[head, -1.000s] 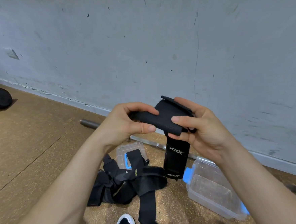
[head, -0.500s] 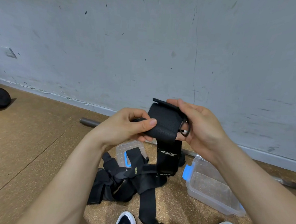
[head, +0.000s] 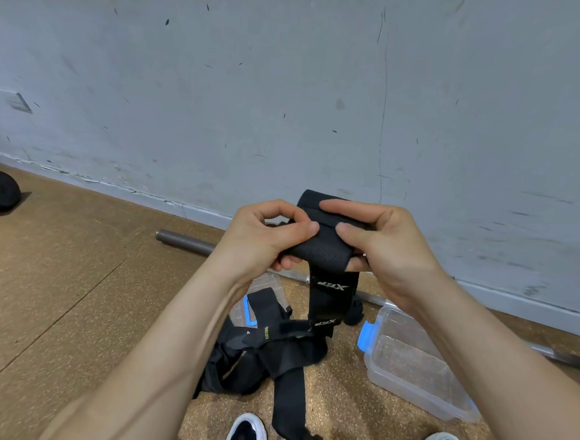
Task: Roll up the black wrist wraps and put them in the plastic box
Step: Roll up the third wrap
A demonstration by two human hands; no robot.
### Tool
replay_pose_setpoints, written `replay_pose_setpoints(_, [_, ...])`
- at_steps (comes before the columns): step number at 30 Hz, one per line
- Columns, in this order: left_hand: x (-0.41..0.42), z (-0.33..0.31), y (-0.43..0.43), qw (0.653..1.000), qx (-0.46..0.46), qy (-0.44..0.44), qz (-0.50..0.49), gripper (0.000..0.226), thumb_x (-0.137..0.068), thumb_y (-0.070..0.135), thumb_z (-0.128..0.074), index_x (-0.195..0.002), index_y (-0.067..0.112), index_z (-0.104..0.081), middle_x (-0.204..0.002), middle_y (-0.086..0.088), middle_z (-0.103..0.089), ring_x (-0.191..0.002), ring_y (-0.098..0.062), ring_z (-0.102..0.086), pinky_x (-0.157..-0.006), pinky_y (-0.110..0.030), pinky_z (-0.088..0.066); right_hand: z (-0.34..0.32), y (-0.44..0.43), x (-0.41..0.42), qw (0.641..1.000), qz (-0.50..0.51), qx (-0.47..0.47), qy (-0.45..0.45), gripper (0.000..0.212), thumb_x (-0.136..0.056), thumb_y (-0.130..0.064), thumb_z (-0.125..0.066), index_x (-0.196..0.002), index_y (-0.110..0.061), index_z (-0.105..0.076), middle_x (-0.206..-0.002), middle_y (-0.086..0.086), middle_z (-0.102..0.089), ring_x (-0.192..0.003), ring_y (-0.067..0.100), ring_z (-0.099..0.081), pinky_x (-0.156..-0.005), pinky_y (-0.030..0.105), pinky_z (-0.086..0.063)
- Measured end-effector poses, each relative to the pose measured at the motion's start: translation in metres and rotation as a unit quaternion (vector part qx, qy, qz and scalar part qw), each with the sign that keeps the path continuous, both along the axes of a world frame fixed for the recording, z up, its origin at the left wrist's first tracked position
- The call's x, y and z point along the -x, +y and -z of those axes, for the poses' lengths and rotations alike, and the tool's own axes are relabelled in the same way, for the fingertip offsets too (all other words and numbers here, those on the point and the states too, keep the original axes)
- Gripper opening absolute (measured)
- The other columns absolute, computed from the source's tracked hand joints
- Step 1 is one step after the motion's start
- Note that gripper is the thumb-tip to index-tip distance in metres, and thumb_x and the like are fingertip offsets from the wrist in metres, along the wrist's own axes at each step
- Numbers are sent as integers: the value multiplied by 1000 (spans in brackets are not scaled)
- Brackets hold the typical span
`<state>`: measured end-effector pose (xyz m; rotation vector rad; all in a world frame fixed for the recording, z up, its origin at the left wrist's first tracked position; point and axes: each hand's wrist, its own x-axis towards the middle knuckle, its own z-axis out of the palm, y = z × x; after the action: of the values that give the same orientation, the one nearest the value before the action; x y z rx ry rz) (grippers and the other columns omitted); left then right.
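While both hands are gripping it, the black woven fabric wrist wrap (head: 324,246) is sitting half rolled: a tight textured roll up top, and a flat tail hanging down with two white logo prints on it. The left hand (head: 263,235) is pinching the roll's left end, thumb on top and fingers curled under. The right hand (head: 386,240) is clamping the right end, thumb lying across the front and index finger over the top flap. So the wrap is sitting between the two hands, held in the air up and left of the clear rectangular plastic box (head: 407,393), with its tail dangling left of that box.

Counts: one wrap in hand, one open box with blue latches, and one clear lid with a blue clip (head: 267,283) lying further left of the box. Two black-and-white shoes (head: 246,436) are showing nearer the person than the box. A pile of loose black straps (head: 265,355) is lying just left of the box, partly over the lid; how many are in it I cannot tell. One steel bar (head: 184,240) is running behind the box along the grey wall.
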<state>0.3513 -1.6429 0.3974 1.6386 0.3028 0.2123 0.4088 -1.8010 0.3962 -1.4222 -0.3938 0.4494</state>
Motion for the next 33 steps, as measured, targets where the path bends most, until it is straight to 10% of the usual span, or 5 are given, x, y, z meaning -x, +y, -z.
replay_pose_setpoints(8, [2, 1, -3, 999, 31, -7, 38, 27, -71, 36, -76, -80, 13, -67, -55, -6, -60, -43, -11, -51, -43, -19, -42, -2, -6, -2, 998, -11, -43, 50, 41, -82, 6, -69, -117, -16, -68, -104, 7, -75, -80, 16, -74, -58, 29, -58])
replay_pose_setpoints(15, [6, 3, 10, 985, 82, -63, 135, 21, -61, 21, -83, -80, 27, -76, -81, 1, -67, -77, -16, -63, -76, -26, -57, -5, -7, -2, 991, -23, -86, 99, 26, -89, -3, -65, -113, -10, -70, -97, 7, -74, -76, 13, -73, -54, 23, -56])
replay_pose_setpoints(24, [-1, 11, -1, 995, 17, -86, 56, 18, -69, 30, -82, -65, 25, -65, -70, 5, -58, -73, -11, -57, -75, -29, -54, -1, 1, 0, 999, 28, -4, 23, 21, -100, -26, -54, -102, -17, -74, -96, 1, -75, -84, 10, -72, -57, 18, -54])
replay_pose_setpoints(33, [3, 9, -7, 991, -31, -91, 97, 21, -76, 30, -75, -75, 15, -60, -63, 17, -57, -62, 1, -52, -61, -11, -42, -2, -6, -3, 996, 7, -2, 89, 25, -94, -2, -60, -92, -22, -76, -84, -4, -76, -69, 10, -71, -50, 22, -54])
